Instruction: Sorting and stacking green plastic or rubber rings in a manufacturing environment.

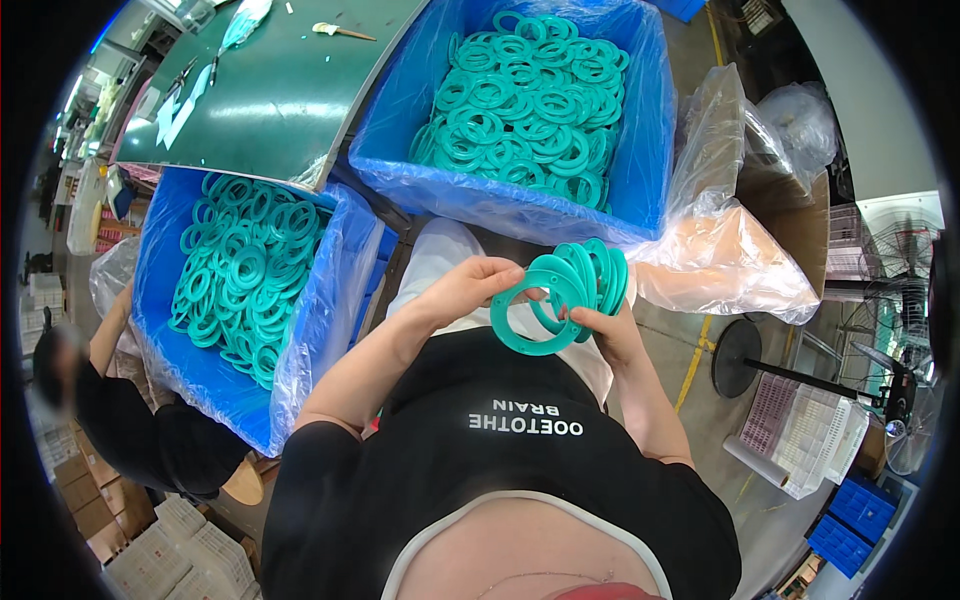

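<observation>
Several teal plastic rings (598, 268) are gathered in my right hand (613, 331), whose thumb presses over their near rims. My left hand (476, 290) pinches the edge of one flat teal ring (512, 335), which stands apart from the bunch at its left side. Both hands are in front of my lap. Ahead of them is a large blue bin (400, 165) lined with clear plastic and heaped with teal rings (520, 100). To the left, a second lined blue bin (150, 300) holds more teal rings (240, 265).
A green-topped table (290, 90) at upper left carries a brush (345, 32) and small tools. At the right are a cardboard box with clear plastic (735, 250), a black round stand base (736, 358) and white crates (790, 430). Another person (140, 430) sits at far left.
</observation>
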